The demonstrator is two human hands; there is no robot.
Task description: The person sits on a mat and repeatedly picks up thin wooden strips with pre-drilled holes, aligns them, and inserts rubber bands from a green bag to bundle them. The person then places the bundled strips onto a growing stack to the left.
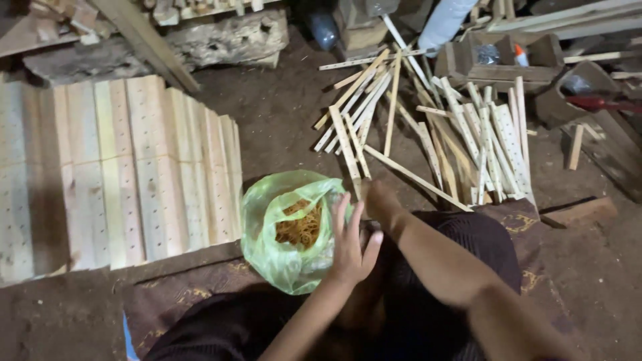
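Fingers of left hand point(353, 244) spread open beside green bag point(267, 227).

Your green bag point(284, 257), translucent, shows orange-yellow bands point(299, 227) inside. Pale wooden slats point(468, 134) dotted with rows of small holes fan across the dark brown floor point(281, 113). Light, striped boards point(120, 167) carry the same dot pattern. Your dark cloth point(515, 220) bears yellow motifs. A red tool point(605, 103) lies nearby.
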